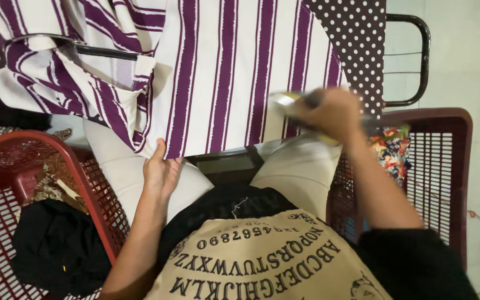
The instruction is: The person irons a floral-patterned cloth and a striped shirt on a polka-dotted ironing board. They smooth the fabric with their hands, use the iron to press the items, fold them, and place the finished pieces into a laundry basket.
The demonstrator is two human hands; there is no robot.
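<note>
A white garment with purple stripes lies spread over an ironing board with a dark polka-dot cover. My left hand rests on the garment's near edge, fingers on the cloth. My right hand is blurred by motion over the garment's right part and grips an iron by its handle. A black hanger lies across the folded upper left part of the garment.
A red mesh basket at my left holds black cloth and patterned fabric. Another red basket at my right holds colourful cloth. A black metal rack juts from the board's far end.
</note>
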